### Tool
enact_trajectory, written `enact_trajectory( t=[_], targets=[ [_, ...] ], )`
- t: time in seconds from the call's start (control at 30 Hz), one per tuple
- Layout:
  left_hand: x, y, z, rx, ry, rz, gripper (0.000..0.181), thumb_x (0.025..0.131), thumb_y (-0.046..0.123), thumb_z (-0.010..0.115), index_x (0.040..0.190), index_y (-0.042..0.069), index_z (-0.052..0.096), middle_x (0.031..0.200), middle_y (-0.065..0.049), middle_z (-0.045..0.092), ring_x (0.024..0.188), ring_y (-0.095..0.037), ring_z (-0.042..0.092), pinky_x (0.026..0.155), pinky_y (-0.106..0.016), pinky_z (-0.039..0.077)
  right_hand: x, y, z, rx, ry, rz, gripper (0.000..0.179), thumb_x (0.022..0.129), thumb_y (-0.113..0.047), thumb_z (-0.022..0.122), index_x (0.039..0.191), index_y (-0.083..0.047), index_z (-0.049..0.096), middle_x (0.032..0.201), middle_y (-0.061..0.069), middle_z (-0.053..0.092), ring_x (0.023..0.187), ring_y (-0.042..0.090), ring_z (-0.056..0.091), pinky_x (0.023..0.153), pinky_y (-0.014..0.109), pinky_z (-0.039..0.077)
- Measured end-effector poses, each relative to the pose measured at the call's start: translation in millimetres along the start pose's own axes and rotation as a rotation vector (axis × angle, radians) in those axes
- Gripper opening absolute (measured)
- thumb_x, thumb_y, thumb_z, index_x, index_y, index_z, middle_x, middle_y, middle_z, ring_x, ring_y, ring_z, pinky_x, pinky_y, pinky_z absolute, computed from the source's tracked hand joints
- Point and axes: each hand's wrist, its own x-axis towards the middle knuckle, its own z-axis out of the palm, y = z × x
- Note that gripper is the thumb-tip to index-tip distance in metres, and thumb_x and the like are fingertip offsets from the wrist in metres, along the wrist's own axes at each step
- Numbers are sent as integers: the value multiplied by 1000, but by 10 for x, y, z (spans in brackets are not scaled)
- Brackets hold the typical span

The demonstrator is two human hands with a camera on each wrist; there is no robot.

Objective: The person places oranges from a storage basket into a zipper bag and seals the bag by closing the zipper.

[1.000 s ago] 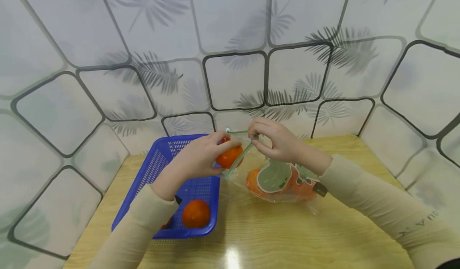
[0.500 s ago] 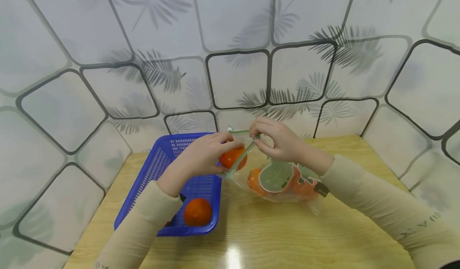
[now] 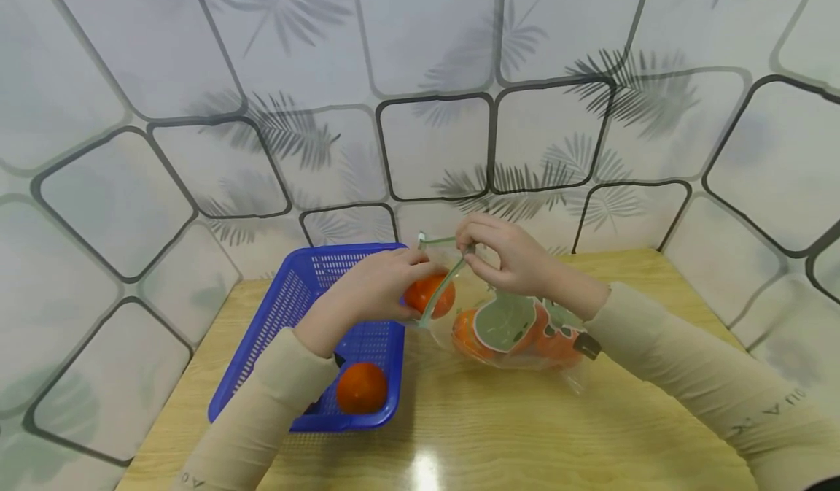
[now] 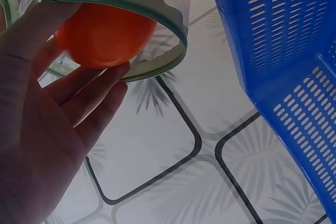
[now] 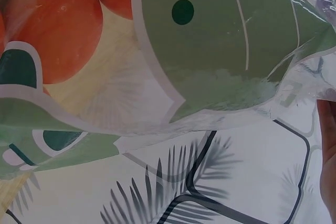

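My left hand (image 3: 367, 287) holds a round, smooth orange-red fruit (image 3: 429, 294) at the mouth of a clear zip bag. In the left wrist view the fruit (image 4: 107, 35) lies partly inside the green-edged opening (image 4: 157, 11), with my fingertips (image 4: 113, 74) under it. My right hand (image 3: 502, 254) pinches the bag's upper edge and keeps the mouth apart. The zip bag (image 3: 502, 323), printed with green shapes, lies on the table with several similar fruits inside. Seen from the right wrist, those fruits (image 5: 58, 27) show through the plastic; only a sliver of the right hand appears there.
Left of the bag stands a blue perforated basket (image 3: 396, 367). One orange-red fruit (image 3: 362, 388) sits in its near right corner, and a dark item there is mostly hidden by the left forearm. A patterned wall (image 3: 433, 148) rises behind the wooden table (image 3: 499, 432).
My left hand has shifted slightly right, and the fruit has moved right and a little down, farther into the bag's mouth. My right hand keeps its pinch on the edge, almost still.
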Motion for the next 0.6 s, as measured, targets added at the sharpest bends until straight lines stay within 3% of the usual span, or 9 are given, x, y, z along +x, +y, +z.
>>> enact_trajectory(
  t=[0.6],
  targets=[
    [-15, -19, 14, 14, 10, 12, 68, 80, 28, 95, 141, 18, 67, 124, -3, 71, 102, -21, 71, 87, -37, 61, 27, 3, -53, -7, 21, -19, 10, 91, 3, 64, 97, -4, 63, 104, 8, 67, 92, 15, 61, 81, 31, 56]
  ],
)
